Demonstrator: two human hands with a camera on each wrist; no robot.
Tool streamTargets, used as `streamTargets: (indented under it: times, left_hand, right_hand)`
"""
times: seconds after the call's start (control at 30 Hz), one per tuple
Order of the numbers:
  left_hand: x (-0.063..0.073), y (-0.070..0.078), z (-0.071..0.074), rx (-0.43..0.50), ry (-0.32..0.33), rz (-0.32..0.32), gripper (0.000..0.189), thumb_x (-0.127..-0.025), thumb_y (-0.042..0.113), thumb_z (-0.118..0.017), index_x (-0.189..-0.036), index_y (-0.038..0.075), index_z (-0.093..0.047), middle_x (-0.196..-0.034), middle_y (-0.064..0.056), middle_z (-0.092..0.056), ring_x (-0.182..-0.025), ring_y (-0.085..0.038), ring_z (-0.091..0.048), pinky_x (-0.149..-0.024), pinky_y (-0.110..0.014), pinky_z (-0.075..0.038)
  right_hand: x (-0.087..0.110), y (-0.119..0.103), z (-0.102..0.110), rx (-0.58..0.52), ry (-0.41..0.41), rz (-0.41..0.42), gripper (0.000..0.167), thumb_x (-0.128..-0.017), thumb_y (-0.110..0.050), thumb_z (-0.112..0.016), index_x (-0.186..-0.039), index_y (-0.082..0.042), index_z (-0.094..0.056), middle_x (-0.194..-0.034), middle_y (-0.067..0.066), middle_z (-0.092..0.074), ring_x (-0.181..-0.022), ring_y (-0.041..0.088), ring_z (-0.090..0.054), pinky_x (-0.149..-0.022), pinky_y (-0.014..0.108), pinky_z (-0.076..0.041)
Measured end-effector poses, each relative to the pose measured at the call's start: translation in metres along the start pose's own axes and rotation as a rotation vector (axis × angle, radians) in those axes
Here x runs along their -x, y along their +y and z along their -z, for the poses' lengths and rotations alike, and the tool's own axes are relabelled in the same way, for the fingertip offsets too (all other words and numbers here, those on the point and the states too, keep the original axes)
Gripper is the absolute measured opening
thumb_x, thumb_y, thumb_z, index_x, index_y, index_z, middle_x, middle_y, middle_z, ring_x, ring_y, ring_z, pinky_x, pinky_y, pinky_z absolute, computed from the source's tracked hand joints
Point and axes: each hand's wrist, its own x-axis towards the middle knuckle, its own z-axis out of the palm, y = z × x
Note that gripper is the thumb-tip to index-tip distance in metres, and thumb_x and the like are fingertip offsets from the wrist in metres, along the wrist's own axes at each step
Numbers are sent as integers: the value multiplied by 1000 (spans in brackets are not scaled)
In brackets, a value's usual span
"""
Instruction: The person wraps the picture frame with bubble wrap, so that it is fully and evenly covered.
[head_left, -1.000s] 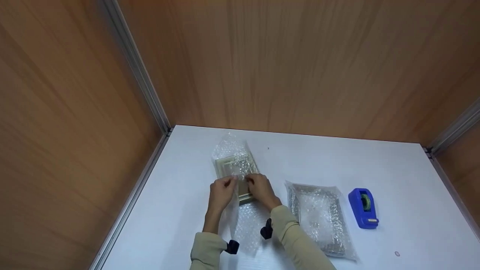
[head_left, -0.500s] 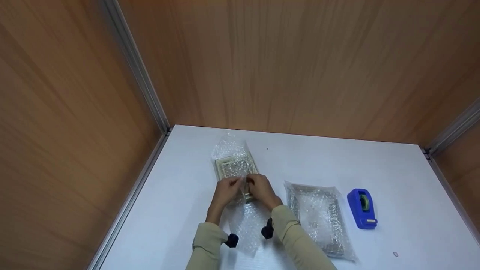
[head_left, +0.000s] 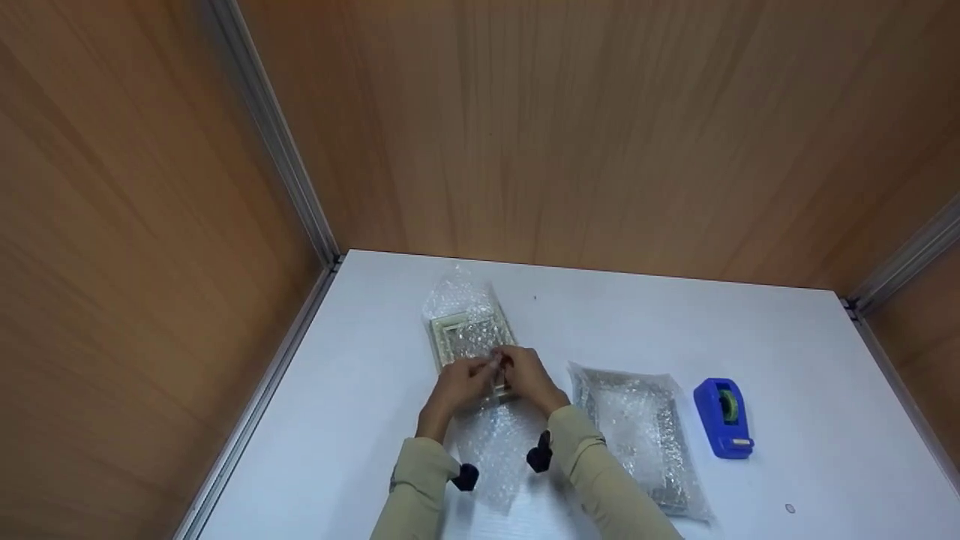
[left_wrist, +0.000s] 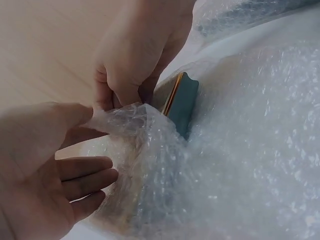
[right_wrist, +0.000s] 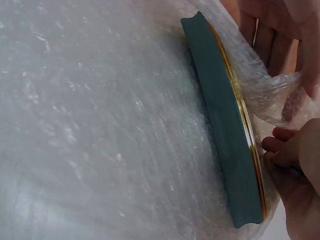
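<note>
A picture frame (head_left: 441, 328) with a gold front and teal side (right_wrist: 220, 125) lies on the table, partly covered by bubble wrap (head_left: 459, 292). My left hand (head_left: 461, 386) pinches a gathered edge of the bubble wrap (left_wrist: 165, 175) between thumb and forefinger, its other fingers held loosely out. Close against it, my right hand (head_left: 529, 375) has its thumb and fingertips curled together at the wrap, over the frame's front. In the right wrist view the right hand (right_wrist: 300, 160) is beside the frame's gold edge. The near end of the frame sticks out uncovered.
Right of my hands lies a second bubble-wrapped frame (head_left: 634, 435). Beyond it stands a blue tape dispenser (head_left: 726, 420) with a green roll. Wood panels (head_left: 585, 135) bound the white table (head_left: 360, 315) at the back and sides.
My left hand has moved right, bringing the bubble wrap flap across the frame to meet the right hand. The right hand stays nearly in place.
</note>
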Motion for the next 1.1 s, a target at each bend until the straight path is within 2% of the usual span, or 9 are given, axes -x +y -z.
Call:
streamTargets:
  times: [0.07, 0.17, 0.3, 0.4, 0.57, 0.63, 0.8, 0.93, 1.1]
  left_hand:
    - [0, 1, 1, -28, -44, 3, 43, -100, 46, -43, -118, 16, -68, -114, -8, -68, -108, -29, -62, -92, -45, -50]
    - [0, 1, 2, -94, -98, -2, 37, -102, 34, -42, -129, 16, -61, -129, -7, -61, -123, -30, -54, -103, -49, -43]
    - [-1, 0, 0, -220, -136, -55, 32, -100, 16, -46, -128, 12, -61, -128, -9, -62, -121, -30, -55, -103, -47, -44]
    - [-2, 1, -2, -304, -134, -102, 29, -98, 13, -49, -122, 11, -65, -119, -11, -65, -112, -31, -59, -96, -47, -48]
    - [0, 4, -2, -405, -130, -158, 25, -95, 10, -54, -116, 11, -68, -110, -12, -65, -104, -33, -60, -89, -48, -50]
    - [1, 3, 0, -425, -147, -163, 26, -95, 10, -55, -118, 12, -67, -119, -14, -64, -111, -35, -58, -95, -48, -48]
    - [0, 3, 5, -403, -213, -115, 33, -97, 16, -55, -130, 16, -61, -144, -15, -48, -133, -37, -42, -111, -50, -35]
    - [-1, 2, 7, -391, -232, -91, 36, -97, 20, -56, -133, 20, -58, -145, -12, -47, -135, -35, -41, -112, -49, -35]
    - [-1, 1, 9, -358, -240, -96, 36, -97, 19, -56, -133, 14, -58, -145, -13, -47, -135, -35, -41, -112, -49, -34]
  right_hand:
    - [0, 0, 3, -26, -16, -15, 35, -91, 8, -50, -122, -2, -63, -113, 15, -68, -97, 25, -64, -82, 37, -55]
    - [0, 1, 7, -87, -42, -36, 39, -91, 9, -51, -127, -1, -59, -120, 15, -65, -110, 29, -61, -93, 42, -51]
    - [0, 1, 16, -178, -44, -65, 49, -84, 19, -46, -127, 0, -59, -119, 16, -65, -113, 31, -59, -97, 44, -49]
    - [-1, -2, 24, -194, 8, -71, 50, -81, 21, -40, -121, 1, -62, -116, 17, -66, -111, 32, -61, -95, 44, -50]
    - [0, -10, 40, -170, 37, -50, 39, -89, 14, -40, -116, 0, -65, -114, 16, -67, -107, 30, -63, -92, 41, -53]
    - [3, -15, 47, -149, -3, -34, 35, -93, 9, -42, -117, -2, -65, -114, 13, -67, -106, 27, -64, -91, 40, -53]
    - [19, -29, 56, -36, -145, 76, 27, -94, 2, -48, -110, -4, -69, -110, 11, -69, -103, 24, -64, -87, 40, -54]
    - [38, -39, 51, 74, -247, 193, 23, -89, 2, -54, -101, -3, -72, -100, 9, -71, -93, 22, -66, -78, 34, -56]
    - [65, -48, 38, 209, -343, 346, 18, -85, 4, -60, -94, -5, -73, -93, 6, -72, -89, 19, -68, -76, 26, -56]
